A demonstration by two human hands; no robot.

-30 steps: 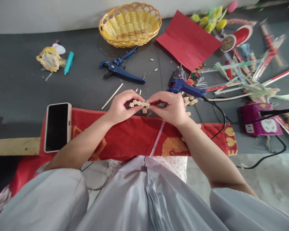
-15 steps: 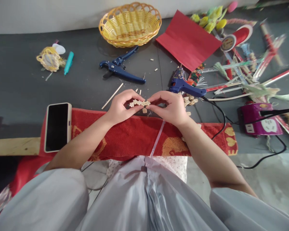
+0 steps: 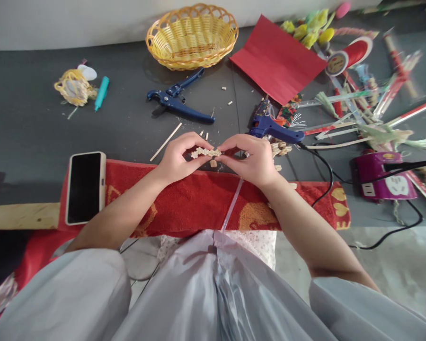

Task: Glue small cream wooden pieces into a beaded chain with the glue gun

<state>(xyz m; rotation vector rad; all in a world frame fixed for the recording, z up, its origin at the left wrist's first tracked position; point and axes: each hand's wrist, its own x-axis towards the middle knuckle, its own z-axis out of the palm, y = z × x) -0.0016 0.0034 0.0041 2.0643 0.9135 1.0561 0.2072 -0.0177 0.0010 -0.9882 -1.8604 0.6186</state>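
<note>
Between my two hands is a row of short, pale round stick pieces (image 3: 203,152) joined side by side, their cut ends facing up. My left hand (image 3: 179,158) pinches its left part between thumb and fingers. At its right end, my right hand (image 3: 252,158) pinches it the same way. A small pale block of stick pieces (image 3: 213,163) shows just below the row; whether it is attached, I cannot tell. More bundled stick pieces (image 3: 279,148) lie partly hidden behind my right hand. A blue glue gun (image 3: 275,130) rests just beyond that hand.
Blue cutters (image 3: 184,104) and a thin stick (image 3: 165,142) lie beyond my left hand. A yellow basket (image 3: 191,64) stands at the back, near red paper (image 3: 275,61). A phone (image 3: 86,188) rests on a red towel (image 3: 191,203). A purple power socket (image 3: 383,175) with black cables sits right.
</note>
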